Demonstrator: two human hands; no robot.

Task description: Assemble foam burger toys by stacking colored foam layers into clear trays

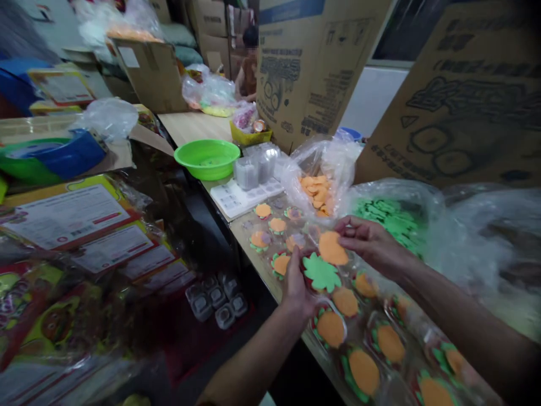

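Note:
My left hand (299, 285) is closed around the near edge of a stack topped by a green leaf-shaped foam piece (321, 273), with a bit of red showing under it. Between the fingertips of my right hand (366, 242) is an orange foam piece (333, 248), held just above and beside the green one. Below both hands the table carries several clear plastic trays (345, 324) with orange discs (331, 329) lying over green frilled pieces (354, 372). Past my right hand, a clear bag of orange pieces (316, 192) and a bag of green pieces (389, 220) stand open.
A green basin (207, 159), stacked clear containers (253, 169) and a white tray (243, 198) stand farther along the table. Large cardboard boxes (304, 67) wall the right side. Printed packages (71, 214) fill the left. A person (247, 76) sits at the back.

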